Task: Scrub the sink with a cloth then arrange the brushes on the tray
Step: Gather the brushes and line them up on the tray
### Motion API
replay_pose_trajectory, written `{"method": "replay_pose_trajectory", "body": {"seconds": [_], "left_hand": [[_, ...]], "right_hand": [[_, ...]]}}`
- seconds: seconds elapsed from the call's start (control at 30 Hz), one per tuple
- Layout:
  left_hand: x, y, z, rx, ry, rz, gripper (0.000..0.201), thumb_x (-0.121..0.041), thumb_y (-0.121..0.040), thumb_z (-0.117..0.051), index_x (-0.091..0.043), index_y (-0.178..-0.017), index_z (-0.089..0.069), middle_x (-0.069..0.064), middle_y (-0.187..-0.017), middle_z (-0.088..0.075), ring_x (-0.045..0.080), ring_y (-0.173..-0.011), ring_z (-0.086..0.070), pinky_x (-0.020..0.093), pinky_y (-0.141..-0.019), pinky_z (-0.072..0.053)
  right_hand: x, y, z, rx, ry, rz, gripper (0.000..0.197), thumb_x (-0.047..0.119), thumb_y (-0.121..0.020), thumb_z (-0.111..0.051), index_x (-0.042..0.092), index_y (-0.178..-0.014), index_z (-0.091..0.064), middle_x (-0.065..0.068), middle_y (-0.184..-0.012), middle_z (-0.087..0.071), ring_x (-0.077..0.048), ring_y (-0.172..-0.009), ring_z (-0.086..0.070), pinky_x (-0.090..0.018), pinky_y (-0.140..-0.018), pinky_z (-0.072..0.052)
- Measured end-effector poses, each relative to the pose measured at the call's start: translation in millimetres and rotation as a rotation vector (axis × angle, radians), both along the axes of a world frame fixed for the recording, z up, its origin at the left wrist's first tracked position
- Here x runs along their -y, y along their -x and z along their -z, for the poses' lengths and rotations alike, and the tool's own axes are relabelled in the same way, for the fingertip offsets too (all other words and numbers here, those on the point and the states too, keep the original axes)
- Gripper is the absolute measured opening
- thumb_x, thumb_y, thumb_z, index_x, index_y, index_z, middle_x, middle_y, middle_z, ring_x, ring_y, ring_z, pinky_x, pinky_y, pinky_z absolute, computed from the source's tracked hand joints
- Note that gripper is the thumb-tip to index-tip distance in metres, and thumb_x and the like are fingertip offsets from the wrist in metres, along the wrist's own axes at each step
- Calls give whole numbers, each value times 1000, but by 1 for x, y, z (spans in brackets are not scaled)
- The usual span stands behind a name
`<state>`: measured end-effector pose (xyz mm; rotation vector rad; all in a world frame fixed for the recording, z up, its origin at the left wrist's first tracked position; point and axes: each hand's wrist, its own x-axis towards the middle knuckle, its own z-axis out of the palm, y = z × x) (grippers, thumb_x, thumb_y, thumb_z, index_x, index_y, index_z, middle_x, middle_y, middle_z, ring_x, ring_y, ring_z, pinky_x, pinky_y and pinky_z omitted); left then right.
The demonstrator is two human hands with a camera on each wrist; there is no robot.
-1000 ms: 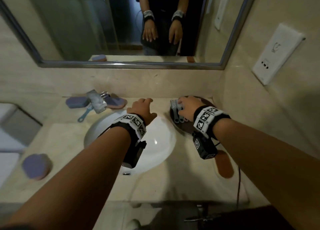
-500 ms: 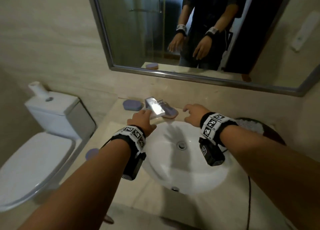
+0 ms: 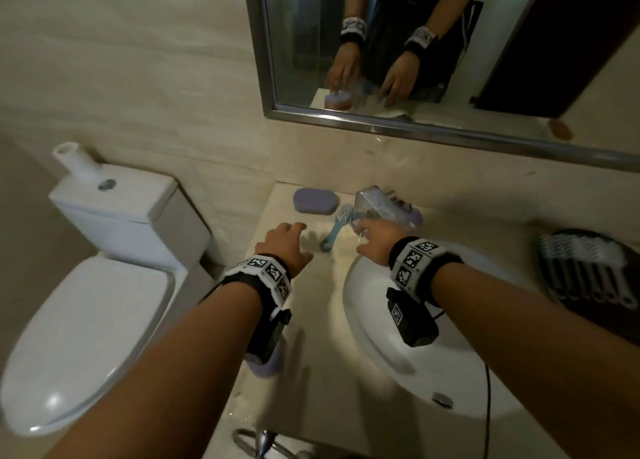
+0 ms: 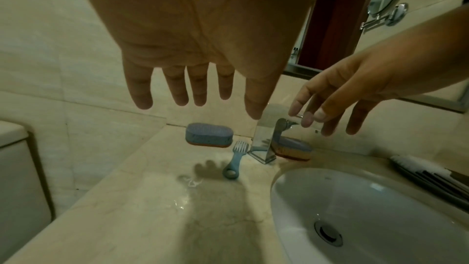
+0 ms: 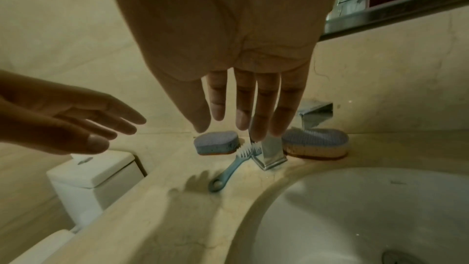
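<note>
A pale stone counter [image 3: 311,382] runs beneath a steel-framed mirror [image 3: 398,126], with a white toilet [image 3: 86,320] standing against its left end. Set into the counter is the white sink [image 3: 398,348], its drain visible in the left wrist view. At the far right of the counter lies the dark tray [image 3: 595,285], carrying a row of brushes [image 3: 581,261] laid side by side, bristle heads toward the wall and handles toward the person. The chrome faucet [image 3: 377,204] rises at the back edge of the sink. To its left, near the wall, sits a purple scrub pad [image 3: 315,200]; a second purple-topped pad [image 4: 291,148] lies just behind and to the right of the faucet base. A third purple thing [image 3: 266,367] shows partly under the left forearm; what it is cannot be told. The left hand [image 3: 287,247] hovers above the counter left of the sink, fingers straight and spread, holding nothing, its shadow falling on the stone. The right hand [image 3: 377,240] reaches toward the faucet, fingers extended and loosely apart, also holding nothing; whether the fingertips touch the metal cannot be told. Smallest is the light blue brush [image 3: 337,226], lying flat on the counter between the two hands, its white bristles against the faucet base and its looped handle end pointing toward the person. No cloth can be made out.
</note>
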<state>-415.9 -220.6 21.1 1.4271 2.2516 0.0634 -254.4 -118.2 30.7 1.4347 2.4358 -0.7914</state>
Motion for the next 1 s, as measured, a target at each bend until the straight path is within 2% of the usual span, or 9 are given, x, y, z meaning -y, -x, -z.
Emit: {"method": "replay_pose_trajectory", "body": {"seconds": [0.1, 0.27, 0.4, 0.5, 0.67, 0.8, 0.9, 1.0], "left_hand": [[-12, 7, 16, 41, 3, 25, 59, -37, -89, -57, -23, -141, -32, 7, -145, -35, 30, -130, -38, 48, -103, -38], [-33, 19, 29, 52, 41, 15, 61, -37, -88, -58, -25, -141, -32, 6, -144, -35, 29, -131, -37, 46, -104, -38], [-53, 23, 44, 55, 75, 19, 64, -37, -86, -59, -25, -142, -30, 5, -145, -35, 29, -131, -37, 48, -105, -37], [-67, 24, 59, 56, 106, 58, 64, -38, -87, -59, -23, -142, -30, 7, -144, -36, 31, -130, -38, 49, -104, -38], [-96, 24, 90, 36, 109, 139, 60, -45, -88, -55, -17, -137, -36, 10, -136, -39, 32, -124, -41, 45, -99, -41], [-112, 16, 109, 51, 82, 187, 58, -42, -85, -59, -15, -133, -40, 12, -133, -39, 32, -120, -42, 44, -96, -43], [-122, 12, 119, 63, 74, 194, 65, -39, -85, -61, -13, -138, -34, 14, -139, -35, 32, -123, -41, 43, -98, -43], [-129, 11, 123, 79, 36, 206, 60, -29, -87, -61, -10, -137, -33, 14, -137, -36, 33, -121, -44, 41, -96, -43]], "right_hand": [[-11, 13, 14, 13, 14, -3, 45, 21, -84, -59, 20, -128, -49, -9, -136, -50, -25, -120, -51, -35, -101, -44], [-34, 31, 35, -10, 12, -9, 44, 21, -88, -55, 21, -131, -46, -11, -137, -46, -28, -120, -51, -34, -99, -45], [-41, 46, 59, -2, 21, -10, 49, 19, -90, -55, 20, -137, -41, -12, -142, -37, -31, -124, -46, -37, -103, -41], [-44, 54, 72, 4, 65, 9, 55, 17, -90, -53, 18, -141, -34, -12, -145, -29, -32, -125, -44, -40, -105, -40], [-52, 59, 90, -57, 69, 59, 55, 14, -90, -51, 15, -142, -32, -11, -147, -27, -31, -129, -40, -36, -106, -38], [-52, 61, 100, -66, 54, 87, 53, 12, -89, -52, 11, -139, -34, -14, -146, -30, -31, -130, -39, -36, -106, -36], [-59, 62, 106, -54, 63, 109, 52, 10, -90, -49, 11, -140, -33, -15, -147, -30, -31, -132, -38, -36, -108, -34], [-64, 63, 112, -25, 60, 110, 55, 10, -91, -47, 11, -143, -28, -16, -147, -27, -32, -133, -36, -37, -109, -33]]}}
